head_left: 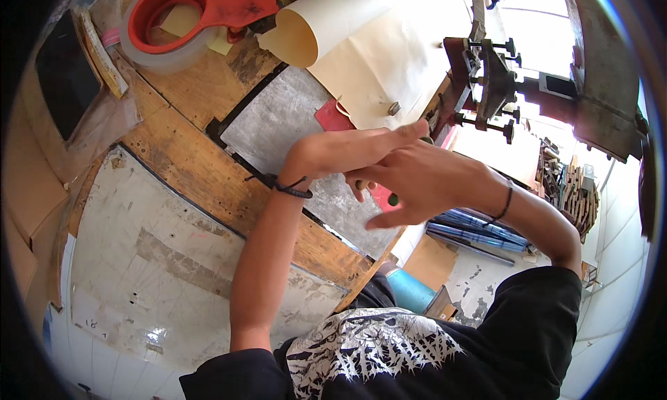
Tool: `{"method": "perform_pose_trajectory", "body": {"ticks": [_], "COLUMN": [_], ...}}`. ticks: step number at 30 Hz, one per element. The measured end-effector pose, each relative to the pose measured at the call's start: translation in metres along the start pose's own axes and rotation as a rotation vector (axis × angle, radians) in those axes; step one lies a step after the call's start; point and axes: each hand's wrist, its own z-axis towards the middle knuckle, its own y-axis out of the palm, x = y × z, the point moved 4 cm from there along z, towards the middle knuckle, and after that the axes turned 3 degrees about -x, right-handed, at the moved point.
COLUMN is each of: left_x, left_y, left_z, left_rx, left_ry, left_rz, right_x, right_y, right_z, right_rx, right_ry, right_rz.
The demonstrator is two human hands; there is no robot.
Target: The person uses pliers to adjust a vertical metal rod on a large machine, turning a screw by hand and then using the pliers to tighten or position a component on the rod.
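Observation:
My left hand [347, 152] reaches in over a grey metal plate [267, 115], its thumb side stretched to the right. From the right, my right hand [431, 181] crosses over it, so the left fingers are mostly hidden. The right thumb stands apart from its fingers, and I see no object gripped there. Small dark green round spots [394, 200] show beside the hands; I cannot make out what they belong to. Under both hands lies a red flat piece [335, 115], partly covered. A dark cord bracelet [293, 190] circles the left wrist.
A red tape dispenser [236, 7] with clear tape stands at the far left, near a dark-screened phone-like slab [66, 77]. Cream paper [375, 67] lies partly rolled behind the plate. A metal clamp-like machine part [490, 80] hangs at the right. Blue-wrapped rods [479, 226] lie below right.

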Motion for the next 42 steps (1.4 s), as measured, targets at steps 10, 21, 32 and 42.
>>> {"method": "perform_pose_trajectory", "body": {"ticks": [10, 21, 32, 42], "left_x": [-0.012, -0.016, -0.002, -0.013], "left_y": [-0.005, -0.017, -0.026, -0.026], "left_z": [0.000, -0.020, -0.029, -0.022], "left_rx": [-0.012, 0.183, 0.255, 0.323], "left_ry": [-0.027, 0.012, 0.056, 0.115], "left_rz": [0.047, -0.030, 0.099, 0.204], "right_x": [0.006, 0.013, 0.019, 0.012], "right_y": [-0.010, 0.000, 0.025, 0.033], "right_z": [-0.017, -0.003, 0.021, 0.042], "right_rx": [-0.026, -0.092, -0.169, -0.209], "right_ry": [-0.129, -0.189, -0.016, 0.107], "right_rz": [0.018, -0.018, -0.170, -0.171]}}
